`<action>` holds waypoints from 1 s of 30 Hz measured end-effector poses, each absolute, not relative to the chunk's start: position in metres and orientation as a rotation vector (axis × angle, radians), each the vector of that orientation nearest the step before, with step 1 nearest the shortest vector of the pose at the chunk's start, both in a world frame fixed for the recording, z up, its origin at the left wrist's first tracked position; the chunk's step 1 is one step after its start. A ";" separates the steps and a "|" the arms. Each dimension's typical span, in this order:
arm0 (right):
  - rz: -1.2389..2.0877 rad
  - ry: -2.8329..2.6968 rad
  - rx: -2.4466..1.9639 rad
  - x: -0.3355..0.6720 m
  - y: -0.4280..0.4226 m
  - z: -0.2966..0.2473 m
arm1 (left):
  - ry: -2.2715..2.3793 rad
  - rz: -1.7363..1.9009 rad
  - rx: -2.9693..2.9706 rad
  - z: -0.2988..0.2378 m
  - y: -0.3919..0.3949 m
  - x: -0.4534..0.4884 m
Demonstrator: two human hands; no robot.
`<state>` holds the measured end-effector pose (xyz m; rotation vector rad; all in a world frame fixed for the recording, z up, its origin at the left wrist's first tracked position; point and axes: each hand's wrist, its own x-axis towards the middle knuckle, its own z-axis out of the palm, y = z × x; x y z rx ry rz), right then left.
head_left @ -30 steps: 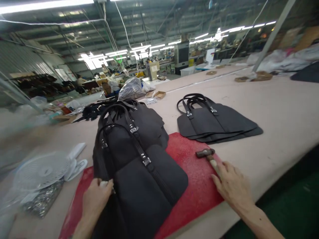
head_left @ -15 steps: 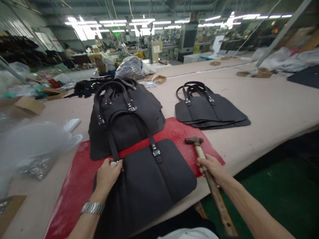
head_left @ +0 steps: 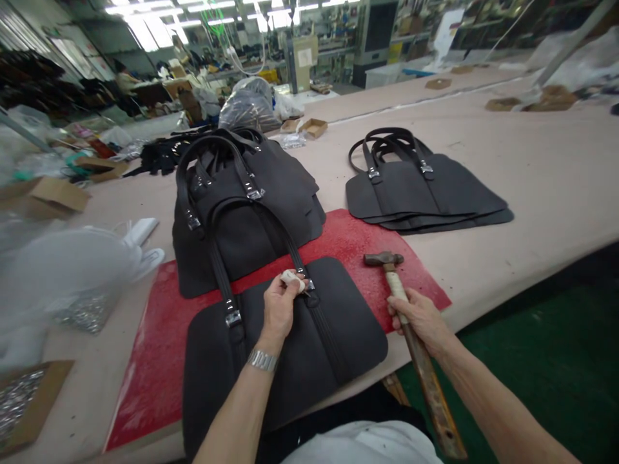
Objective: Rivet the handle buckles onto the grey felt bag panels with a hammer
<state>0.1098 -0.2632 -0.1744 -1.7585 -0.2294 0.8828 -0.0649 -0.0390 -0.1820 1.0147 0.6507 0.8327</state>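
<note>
A dark bag panel (head_left: 290,361) with a looped handle (head_left: 220,270) lies before me on a red mat (head_left: 145,361). My left hand (head_left: 280,299) is at the metal buckle (head_left: 309,284) on the panel's right strap, fingers pinched together. White wrapping or a small white piece (head_left: 293,279) shows at its fingertips; what it pinches is hidden. The left strap's buckle (head_left: 233,318) is uncovered. My right hand (head_left: 418,319) is closed around the handle of a hammer (head_left: 420,367), whose metal head points away from me over the mat's right part.
Behind the panel is a pile of handled panels (head_left: 261,193), with a smaller stack (head_left: 430,187) to the right. At left are plastic bags (head_left: 62,283) and a cardboard box of shiny metal parts (head_left: 53,399). The table edge (head_left: 532,290) runs along the right.
My left hand has moved right, from the left strap's buckle to the right strap's buckle. My right hand still holds the hammer in nearly the same place. The view has tipped down.
</note>
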 end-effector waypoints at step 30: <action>0.556 -0.960 -1.942 0.076 -0.239 -0.070 | 0.549 0.888 1.914 -0.200 -0.057 -0.070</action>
